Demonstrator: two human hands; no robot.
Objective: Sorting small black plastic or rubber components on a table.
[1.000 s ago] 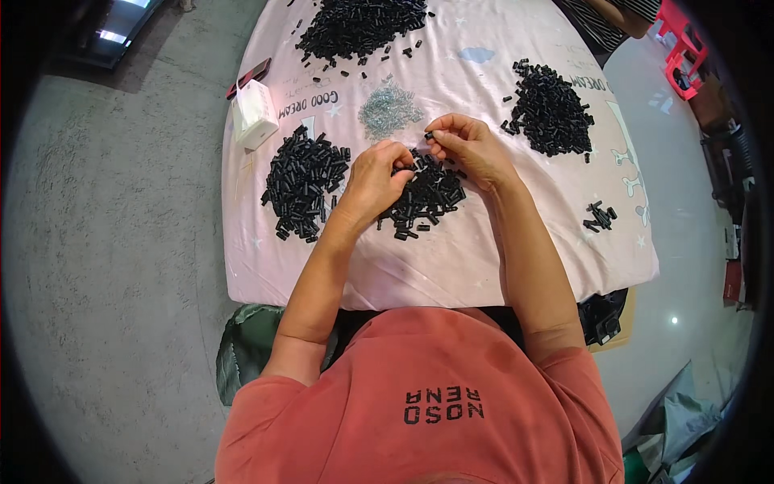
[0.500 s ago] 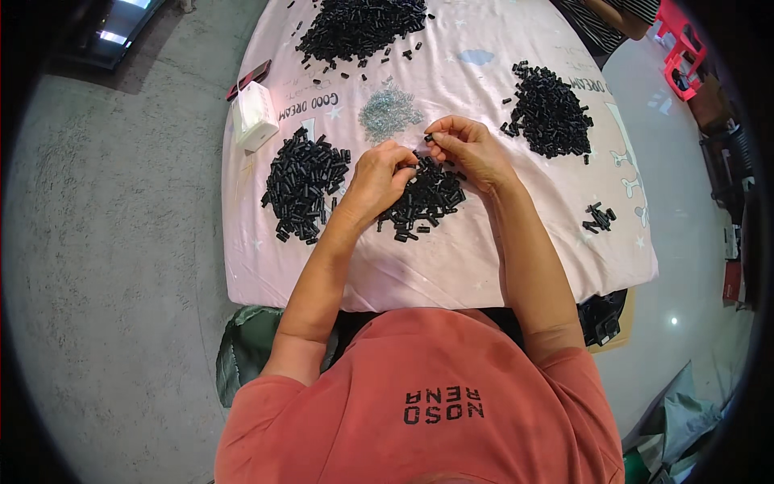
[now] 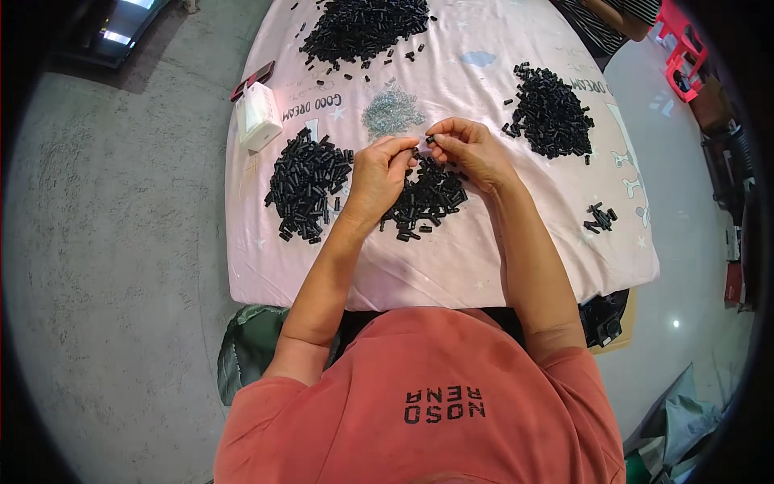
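My left hand (image 3: 380,176) and my right hand (image 3: 470,152) meet close together over a middle pile of small black cylindrical parts (image 3: 426,200). Between the thumb and fingers of the right hand is a small black cylindrical part (image 3: 431,139). The left hand pinches too, with a small dark part (image 3: 415,152) at its fingertips, partly hidden by the fingers. Just beyond the hands lies a heap of small, shiny, silvery-clear pieces (image 3: 391,111), too fine to make out singly.
More black parts form a left pile (image 3: 305,185), a large far pile (image 3: 363,28), a right pile (image 3: 552,113) and a small cluster (image 3: 600,218). A white box (image 3: 259,117) and a phone (image 3: 253,81) sit at the left edge of the pink cloth (image 3: 435,278). Another person's arm (image 3: 619,18) shows far right.
My left hand has risen slightly off the middle pile, its fingertips coming nearer to the right hand's with a small dark part. The right hand has barely moved.
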